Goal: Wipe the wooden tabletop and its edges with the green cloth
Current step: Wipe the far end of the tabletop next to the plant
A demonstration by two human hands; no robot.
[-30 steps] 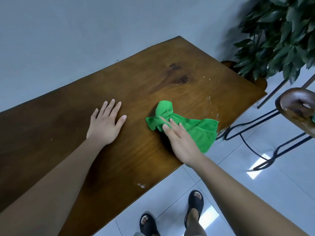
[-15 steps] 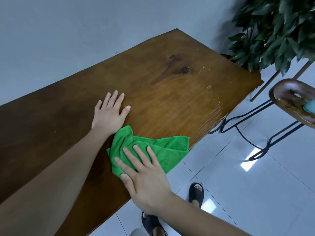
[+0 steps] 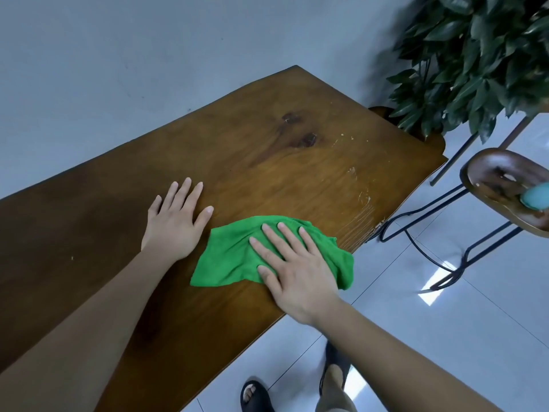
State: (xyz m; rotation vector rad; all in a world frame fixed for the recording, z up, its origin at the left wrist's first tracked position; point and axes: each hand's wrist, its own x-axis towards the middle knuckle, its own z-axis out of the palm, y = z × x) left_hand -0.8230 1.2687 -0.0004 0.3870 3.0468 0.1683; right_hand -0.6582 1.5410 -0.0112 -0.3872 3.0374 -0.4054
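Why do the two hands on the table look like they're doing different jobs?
The right hand lies on the green cloth, pressing it down; the left hand rests straight on the bare wooden tabletop. The right hand sits near the table's front edge, where the cloth hangs over; the left hand sits further in. Both hands are flat, palm down, fingers spread.

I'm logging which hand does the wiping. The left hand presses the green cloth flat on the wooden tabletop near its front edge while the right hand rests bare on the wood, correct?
The hands are swapped. In the head view the right hand presses the green cloth flat on the wooden tabletop near its front edge, while the left hand rests bare on the wood.
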